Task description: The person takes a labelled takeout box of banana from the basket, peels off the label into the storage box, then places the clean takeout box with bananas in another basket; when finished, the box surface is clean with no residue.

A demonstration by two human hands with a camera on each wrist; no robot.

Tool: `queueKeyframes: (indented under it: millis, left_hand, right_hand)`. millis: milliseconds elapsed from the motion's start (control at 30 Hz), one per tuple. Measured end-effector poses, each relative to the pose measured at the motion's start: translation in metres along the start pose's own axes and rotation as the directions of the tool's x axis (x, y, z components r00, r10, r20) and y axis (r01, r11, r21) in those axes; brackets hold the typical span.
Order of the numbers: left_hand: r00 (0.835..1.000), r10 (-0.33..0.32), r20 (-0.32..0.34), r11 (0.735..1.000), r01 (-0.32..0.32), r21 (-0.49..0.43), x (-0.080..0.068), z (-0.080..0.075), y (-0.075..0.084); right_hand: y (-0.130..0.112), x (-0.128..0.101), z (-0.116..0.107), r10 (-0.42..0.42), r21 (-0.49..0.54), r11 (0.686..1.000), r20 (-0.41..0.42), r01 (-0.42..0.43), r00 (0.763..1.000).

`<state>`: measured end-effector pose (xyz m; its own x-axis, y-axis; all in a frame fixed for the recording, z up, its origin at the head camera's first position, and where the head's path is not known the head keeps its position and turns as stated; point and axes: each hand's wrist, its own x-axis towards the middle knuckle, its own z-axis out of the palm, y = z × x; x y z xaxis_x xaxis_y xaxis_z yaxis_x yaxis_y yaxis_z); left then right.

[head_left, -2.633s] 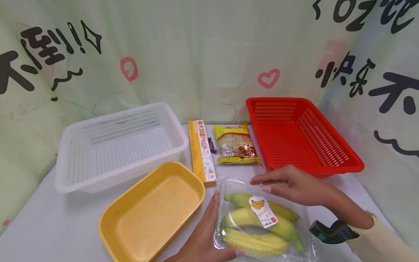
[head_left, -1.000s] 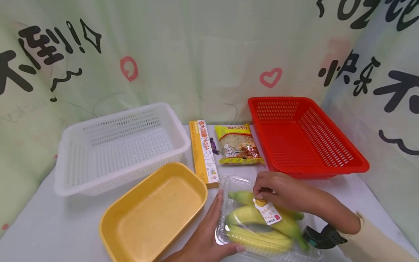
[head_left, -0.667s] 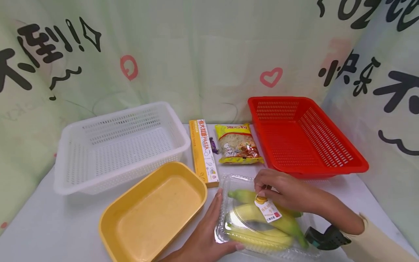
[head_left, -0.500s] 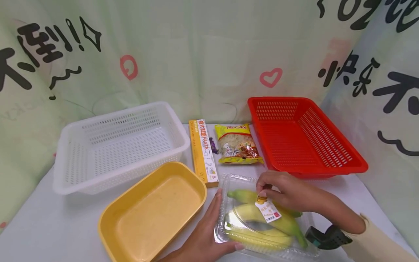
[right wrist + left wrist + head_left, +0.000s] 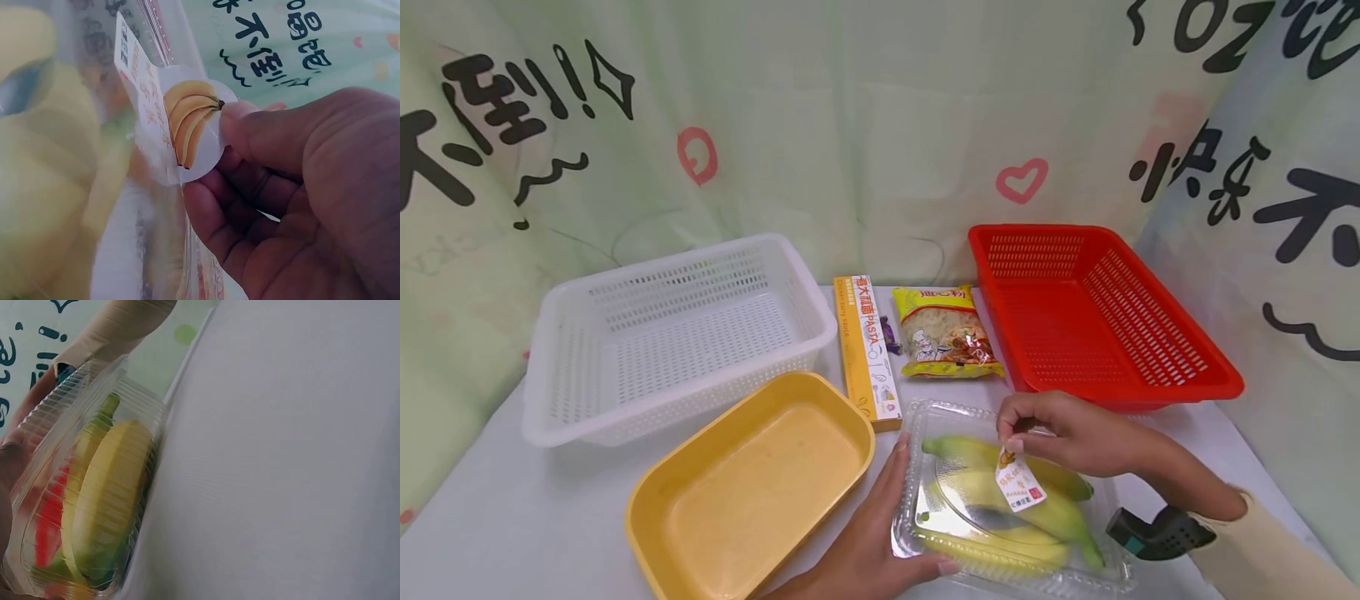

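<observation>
sticker, white paper with a printed banana bunch, was over the lid of a clear ribbed plastic box. right hand pinched its rounded end between thumb and index finger; that end stood bent up off the lid. whether the square end was stuck down, could not tell. left hand was spread, fingers along the box's left side, thumb at the front edge.

handling, as judged: sticker near weightless, limp, apt to tear if tugged sharply; best taken by the freed rounded end, drawn low and slow. box light in itself, slick, thin-walled, likely to flex under the lid; firmer along its rims. bananas the main weight, easily bruised.

containers: box held several yellow-green bananas lying side by side. white perforated plastic basket, far left, floor holes showing. smooth yellow plastic tray left of the box, floor bare to view. red perforated plastic basket, far right. between the baskets: a slim yellow-and-white pasta carton, a yellow-ended noodle packet.
</observation>
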<state>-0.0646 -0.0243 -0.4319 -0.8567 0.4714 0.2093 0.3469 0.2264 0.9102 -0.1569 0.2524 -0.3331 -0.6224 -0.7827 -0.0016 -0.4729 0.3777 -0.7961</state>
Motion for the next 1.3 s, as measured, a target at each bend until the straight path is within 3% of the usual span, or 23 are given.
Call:
queueKeyframes:
  millis: [333, 533, 767, 1033, 1300]
  left_hand:
    - [1.0, 0.01, -0.002, 1.0, -0.01, 0.011, 0.0, -0.002, -0.002]
    - [1.0, 0.001, 0.007, 1.0, -0.001, -0.008, -0.001, -0.001, 0.0]
    - [1.0, -0.017, 0.008, 1.0, 0.017, -0.015, 0.0, -0.001, 0.001]
    - [0.999, 0.03, 0.013, 0.999, -0.03, -0.014, 0.0, -0.001, -0.002]
    - [0.998, 0.058, 0.012, 0.998, -0.058, -0.013, 0.0, -0.001, -0.004]
  right_hand:
    - [0.003, 0.0, 0.002, 0.053, 0.038, 0.998, 0.005, -0.053, 0.999]
    - [0.006, 0.0, 0.002, 0.032, 0.047, 0.998, -0.006, -0.032, 0.999]
    - [0.014, -0.002, 0.001, -0.019, 0.146, 0.989, -0.013, 0.02, 1.0]
    - [0.023, -0.005, -0.002, -0.101, 0.237, 0.967, 0.007, 0.096, 0.995]
    - [0.024, -0.006, -0.003, -0.074, 0.267, 0.961, 0.009, 0.069, 0.997]
